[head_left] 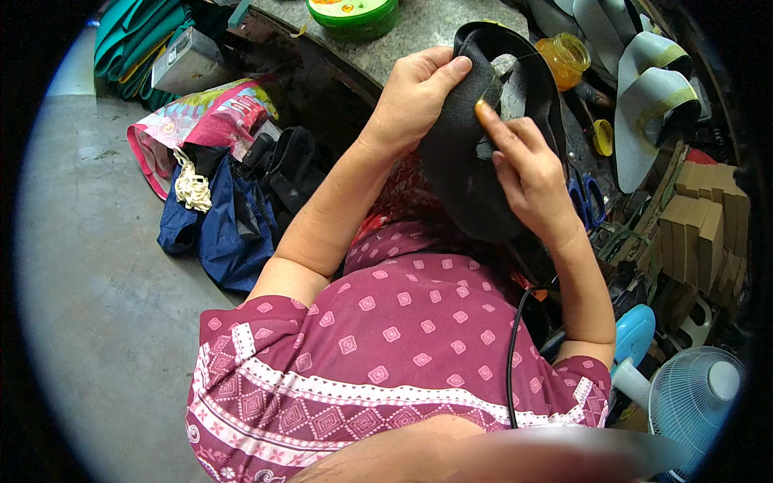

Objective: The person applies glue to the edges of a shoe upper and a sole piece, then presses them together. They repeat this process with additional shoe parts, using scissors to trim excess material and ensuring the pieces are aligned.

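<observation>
My left hand (419,88) pinches the upper edge of a black curved fabric piece (463,189), thumb on its near face. The piece resembles a shoe upper; its kind is not certain. It hangs over my lap, with a black rim bending round at the right. Over its inner edge, my right hand (527,165) points with the index finger out and the other fingers loosely bent. Amber-yellow paste, apparently glue, coats that fingertip, which is at the fabric. Just beyond stands a jar of amber glue (564,72), without its lid.
A yellow cap (602,138) and blue-handled scissors (592,201) lie at the right. Grey curved pieces (648,101) lie at the upper right, above tan blocks (692,229). A green tub (354,20) stands on the table (435,28). Bags (229,225) are left; a fan (696,402) stands lower right.
</observation>
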`<state>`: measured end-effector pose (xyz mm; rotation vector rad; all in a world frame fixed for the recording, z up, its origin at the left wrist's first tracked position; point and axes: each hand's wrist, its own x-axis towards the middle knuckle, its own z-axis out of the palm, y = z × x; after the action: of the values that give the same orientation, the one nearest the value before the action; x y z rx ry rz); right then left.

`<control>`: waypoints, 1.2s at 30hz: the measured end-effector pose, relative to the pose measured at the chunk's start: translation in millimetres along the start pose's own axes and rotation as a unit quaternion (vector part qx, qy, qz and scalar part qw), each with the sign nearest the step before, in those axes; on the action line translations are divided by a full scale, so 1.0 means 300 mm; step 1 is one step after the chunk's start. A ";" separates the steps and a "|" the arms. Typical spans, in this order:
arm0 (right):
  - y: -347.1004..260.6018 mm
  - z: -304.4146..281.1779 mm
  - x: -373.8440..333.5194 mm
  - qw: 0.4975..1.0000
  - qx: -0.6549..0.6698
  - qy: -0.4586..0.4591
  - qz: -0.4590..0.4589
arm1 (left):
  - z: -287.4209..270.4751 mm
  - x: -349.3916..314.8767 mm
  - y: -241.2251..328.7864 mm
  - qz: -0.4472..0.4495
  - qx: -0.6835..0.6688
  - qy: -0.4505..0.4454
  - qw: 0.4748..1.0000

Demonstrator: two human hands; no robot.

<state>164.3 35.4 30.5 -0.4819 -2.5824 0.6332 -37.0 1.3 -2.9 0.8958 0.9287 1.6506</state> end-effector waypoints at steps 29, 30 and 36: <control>0.010 0.001 0.014 0.997 0.053 0.052 0.025 | 0.020 0.010 0.006 -0.003 -0.093 -0.016 0.996; 0.003 0.001 0.012 0.999 0.001 0.046 -0.019 | 0.016 0.014 0.002 -0.006 -0.090 -0.015 0.996; -0.004 -0.053 0.021 0.990 0.091 0.099 0.046 | 0.025 0.013 -0.003 -0.001 -0.109 0.024 0.994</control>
<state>166.5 42.7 45.8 -0.5753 -2.3004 0.8025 -30.8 6.5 -0.1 0.7092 0.7623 1.7399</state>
